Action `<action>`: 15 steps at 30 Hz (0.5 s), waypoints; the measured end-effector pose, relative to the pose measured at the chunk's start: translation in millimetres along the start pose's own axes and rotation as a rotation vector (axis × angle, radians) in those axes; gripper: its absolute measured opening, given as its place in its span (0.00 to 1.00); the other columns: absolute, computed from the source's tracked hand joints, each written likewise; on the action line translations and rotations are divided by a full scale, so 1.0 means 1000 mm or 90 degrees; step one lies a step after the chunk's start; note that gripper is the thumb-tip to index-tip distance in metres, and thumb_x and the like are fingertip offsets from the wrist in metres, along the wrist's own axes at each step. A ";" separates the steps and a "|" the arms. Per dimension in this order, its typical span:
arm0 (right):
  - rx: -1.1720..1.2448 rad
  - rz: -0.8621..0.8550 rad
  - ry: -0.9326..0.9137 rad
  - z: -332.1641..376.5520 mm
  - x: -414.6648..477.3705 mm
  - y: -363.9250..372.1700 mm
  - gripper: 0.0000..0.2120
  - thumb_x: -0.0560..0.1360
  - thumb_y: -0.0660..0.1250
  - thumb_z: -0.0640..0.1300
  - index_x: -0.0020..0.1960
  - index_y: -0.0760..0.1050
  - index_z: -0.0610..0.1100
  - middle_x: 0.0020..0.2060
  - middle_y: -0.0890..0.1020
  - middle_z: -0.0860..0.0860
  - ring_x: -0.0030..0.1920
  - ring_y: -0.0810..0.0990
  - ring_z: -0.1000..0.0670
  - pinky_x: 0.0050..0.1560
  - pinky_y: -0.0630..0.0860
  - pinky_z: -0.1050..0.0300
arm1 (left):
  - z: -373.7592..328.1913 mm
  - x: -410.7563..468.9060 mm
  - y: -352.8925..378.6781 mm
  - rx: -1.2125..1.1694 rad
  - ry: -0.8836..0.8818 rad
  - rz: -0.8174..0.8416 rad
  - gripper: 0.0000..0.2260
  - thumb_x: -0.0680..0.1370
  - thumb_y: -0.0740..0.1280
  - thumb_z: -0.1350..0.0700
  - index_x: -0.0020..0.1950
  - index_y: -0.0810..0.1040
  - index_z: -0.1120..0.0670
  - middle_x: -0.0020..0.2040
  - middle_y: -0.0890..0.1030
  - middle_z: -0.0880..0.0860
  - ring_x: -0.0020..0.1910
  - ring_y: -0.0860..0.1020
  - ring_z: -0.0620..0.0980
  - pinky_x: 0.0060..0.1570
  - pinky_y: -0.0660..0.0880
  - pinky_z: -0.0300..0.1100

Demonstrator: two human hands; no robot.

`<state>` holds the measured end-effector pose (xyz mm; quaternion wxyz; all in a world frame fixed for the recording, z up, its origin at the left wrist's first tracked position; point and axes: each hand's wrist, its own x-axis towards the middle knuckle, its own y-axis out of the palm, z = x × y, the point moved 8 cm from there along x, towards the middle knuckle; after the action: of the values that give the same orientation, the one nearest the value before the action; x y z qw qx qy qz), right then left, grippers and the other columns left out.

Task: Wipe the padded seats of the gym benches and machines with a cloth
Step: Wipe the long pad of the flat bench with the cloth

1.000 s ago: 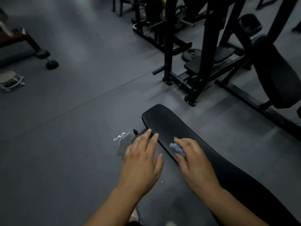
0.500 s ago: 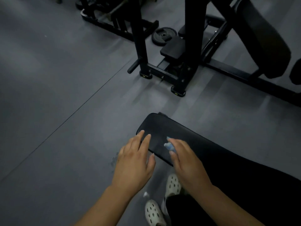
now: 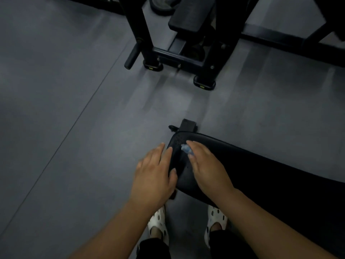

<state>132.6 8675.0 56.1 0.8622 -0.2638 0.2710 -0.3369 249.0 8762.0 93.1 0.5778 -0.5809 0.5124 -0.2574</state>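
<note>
Black padding is what you are wiping, at its very end. Your right hand (image 3: 209, 169) pinches the blue cloth (image 3: 184, 148) between thumb and forefinger, as far as the blur lets me judge, pressing it on the bench (image 3: 261, 171) close to the rounded tip. Your left hand (image 3: 155, 174) lies open, fingers straight, against that tip's edge. Next, I'd judge, draw the cloth back along the pad to the right. The floor (image 3: 74, 109) gives room on the left, and the machine frame (image 3: 186, 58) stands well ahead.
</note>
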 end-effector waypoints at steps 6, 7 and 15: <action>-0.138 -0.076 0.003 -0.034 0.079 0.076 0.22 0.83 0.54 0.50 0.75 0.67 0.44 0.75 0.67 0.42 0.75 0.65 0.42 0.70 0.70 0.43 | 0.057 0.052 0.061 0.015 0.069 0.036 0.27 0.76 0.60 0.46 0.74 0.69 0.54 0.73 0.71 0.56 0.69 0.72 0.55 0.63 0.71 0.52; -0.170 -0.034 0.006 -0.043 0.084 0.100 0.25 0.83 0.52 0.54 0.76 0.66 0.44 0.76 0.66 0.42 0.76 0.63 0.41 0.71 0.68 0.40 | 0.064 0.057 0.072 0.019 0.079 0.044 0.27 0.76 0.60 0.47 0.73 0.70 0.54 0.73 0.71 0.56 0.68 0.73 0.55 0.62 0.72 0.52; -0.235 -0.107 0.133 -0.086 0.096 0.166 0.27 0.81 0.59 0.57 0.76 0.66 0.45 0.73 0.69 0.43 0.74 0.66 0.42 0.74 0.63 0.41 | 0.091 0.086 0.134 0.000 0.111 0.088 0.27 0.78 0.65 0.49 0.76 0.66 0.53 0.76 0.67 0.54 0.72 0.69 0.54 0.66 0.68 0.52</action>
<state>209.6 8687.4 -138.8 0.7355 -0.4021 0.3931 -0.3778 320.0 8748.4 -75.2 0.5477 -0.5192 0.5996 -0.2664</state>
